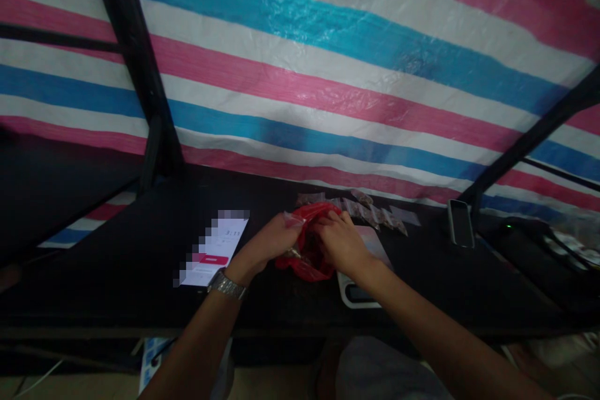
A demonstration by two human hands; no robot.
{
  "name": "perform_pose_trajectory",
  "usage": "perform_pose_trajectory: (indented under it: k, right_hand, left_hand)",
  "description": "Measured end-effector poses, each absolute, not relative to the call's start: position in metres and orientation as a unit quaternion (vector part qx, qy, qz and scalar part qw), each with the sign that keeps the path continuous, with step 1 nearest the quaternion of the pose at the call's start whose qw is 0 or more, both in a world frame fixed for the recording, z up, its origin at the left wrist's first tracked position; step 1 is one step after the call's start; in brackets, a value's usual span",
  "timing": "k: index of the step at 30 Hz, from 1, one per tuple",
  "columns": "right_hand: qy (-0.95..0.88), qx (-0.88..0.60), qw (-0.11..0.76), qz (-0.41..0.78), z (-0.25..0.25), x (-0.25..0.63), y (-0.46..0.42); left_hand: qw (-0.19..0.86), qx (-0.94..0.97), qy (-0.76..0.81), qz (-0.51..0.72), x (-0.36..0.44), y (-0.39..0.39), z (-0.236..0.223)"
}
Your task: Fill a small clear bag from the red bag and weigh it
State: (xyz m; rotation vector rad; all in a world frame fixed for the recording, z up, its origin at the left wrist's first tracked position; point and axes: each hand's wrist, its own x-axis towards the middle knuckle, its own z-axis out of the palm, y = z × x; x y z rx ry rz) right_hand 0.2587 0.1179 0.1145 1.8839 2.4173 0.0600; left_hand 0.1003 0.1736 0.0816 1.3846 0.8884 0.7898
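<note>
- Left hand [274,239] pinches a small clear packet [293,220] at the red bag's [307,256] left edge.
- Right hand [342,240] grips the bag's right rim, fingers curled.
- Bag sits between both hands on the bench [117,250].

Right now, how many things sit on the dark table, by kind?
Red plastic bag: 1
Small clear packets, in a row: number unclear, counted as 1 group
Phones: 2, second lit
Scale: 1
Total: 5
</note>
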Motion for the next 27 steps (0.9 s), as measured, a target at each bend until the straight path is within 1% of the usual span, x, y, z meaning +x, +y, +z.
perform_pose_trajectory:
  k: [7,11,14,20,24,27]
  right_hand:
    - [0.801,0.598,0.03,0.01,0.111,0.264,0.118]
    - [0.806,0.592,0.01,-0.011,0.109,0.266,0.118]
    - [0.798,0.601,-0.018,-0.052,0.109,0.268,0.119]
    - [0.774,0.602,-0.107,-0.164,0.108,0.276,0.12]
    - [0.746,0.593,-0.174,-0.248,0.103,0.283,0.122]
    - [0.737,0.59,-0.198,-0.265,0.102,0.286,0.123]
  left_hand:
    - [0.663,0.514,0.386,0.383,0.1,0.177,0.081]
    - [0.673,0.487,0.397,0.391,0.097,0.176,0.083]
    - [0.668,0.489,0.4,0.393,0.094,0.175,0.083]
    - [0.64,0.544,0.39,0.378,0.089,0.172,0.086]
    - [0.585,0.579,0.437,0.363,0.083,0.173,0.082]
    - [0.54,0.61,0.456,0.357,0.076,0.175,0.08]
